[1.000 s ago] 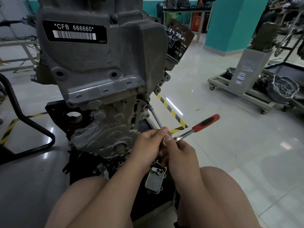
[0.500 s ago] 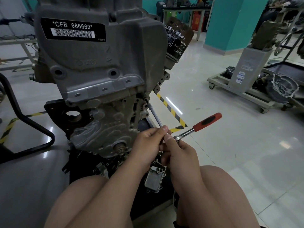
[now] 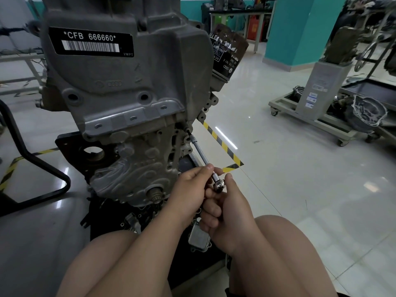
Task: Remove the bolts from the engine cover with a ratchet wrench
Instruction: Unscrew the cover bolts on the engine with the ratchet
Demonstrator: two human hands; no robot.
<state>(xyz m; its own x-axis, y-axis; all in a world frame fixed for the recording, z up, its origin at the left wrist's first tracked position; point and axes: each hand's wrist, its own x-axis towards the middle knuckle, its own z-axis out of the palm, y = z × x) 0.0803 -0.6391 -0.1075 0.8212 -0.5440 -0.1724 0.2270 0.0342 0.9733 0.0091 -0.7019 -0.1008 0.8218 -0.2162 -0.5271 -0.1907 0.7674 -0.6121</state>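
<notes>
Looking down past our knees, we had the ratchet wrench (image 3: 218, 185) joined to the lower right corner of the engine cover (image 3: 128, 82) by a long extension bar (image 3: 200, 152). That bar's axis was what mattered. Its dark tip (image 3: 188, 132) sat in a recess just under the cover's flange. From there the bar slanted down and to the right toward us, ending at the shiny ratchet head between our hands. The bolt therefore lay up, left and away from both hands. We could not see it behind the tip, nor tell how far it was loosened.

Our left hand (image 3: 188, 191) was nearer the engine. Its thumb and forefinger pinched the near end of the bar just above the head, with the other fingers curled beneath. Our right hand (image 3: 232, 215) sat just behind and below, touching the left. Its fingers were folded round the wrench below the head and its thumb was raised beside it. The handle was hidden inside that fist, so we could not tell which way it pointed.

We judged that any turn had to go about the bar's slanted line, the left hand holding that line true while the right swung. Should the near end sag or drift sideways, the tip could cock off the bolt.
</notes>
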